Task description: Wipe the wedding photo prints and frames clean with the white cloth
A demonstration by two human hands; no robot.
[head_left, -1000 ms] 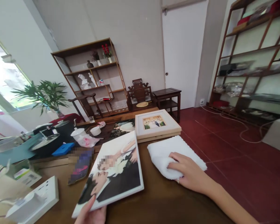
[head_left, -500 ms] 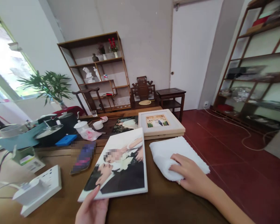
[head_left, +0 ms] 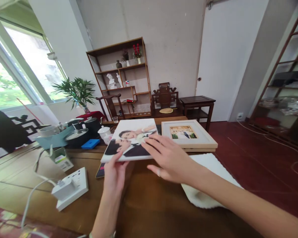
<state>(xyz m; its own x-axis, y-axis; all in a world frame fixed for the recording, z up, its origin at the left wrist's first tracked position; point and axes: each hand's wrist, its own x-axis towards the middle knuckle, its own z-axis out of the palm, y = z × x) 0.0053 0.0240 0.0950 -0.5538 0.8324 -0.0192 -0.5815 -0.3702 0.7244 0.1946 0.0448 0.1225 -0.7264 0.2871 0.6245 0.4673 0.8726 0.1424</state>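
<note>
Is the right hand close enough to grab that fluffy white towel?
Probably yes. The right hand, at the photo panel, is near the white towel on the table. Only its own forearm crosses the towel in this view; nothing else seems in the way.

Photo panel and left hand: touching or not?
Touching. The head view shows the left hand at the photo panel: thumb pressed over its near edge, fingers underneath.

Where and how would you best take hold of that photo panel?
I'd grip the photo panel by its near edge, coming from the near side, thumb above and fingers beneath, as the left hand does. It is thin and flat, picture side up, so pinching there should cover little of it.
</note>
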